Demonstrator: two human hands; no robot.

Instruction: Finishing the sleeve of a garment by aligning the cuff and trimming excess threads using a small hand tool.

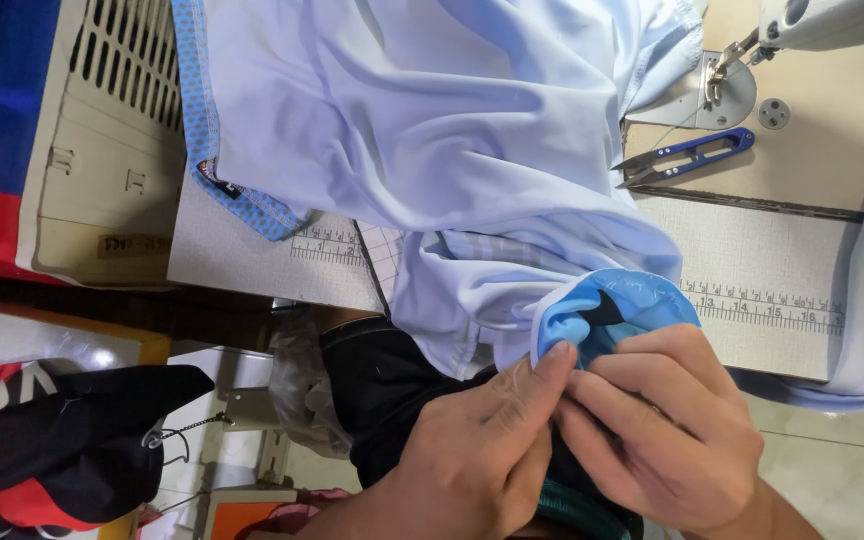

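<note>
A large pale blue garment (452, 130) lies heaped over the sewing table (752, 260). Its brighter blue edge piece with a dark patch (617, 310) hangs off the table's front. My left hand (462, 450) pinches this edge with thumb and forefinger. My right hand (662, 425) grips the same edge from the right, fingers curled on the fabric. Both hands touch each other just below the table edge. A blue dotted trim (197, 120) of the garment runs along its left side.
Blue thread snips (687, 155) lie on the table beside the sewing machine's presser foot (722, 70) and needle plate. A printed ruler strip (762, 300) runs along the table front. A slotted beige crate (102, 130) stands at left. Black and red cloth (62, 440) lies lower left.
</note>
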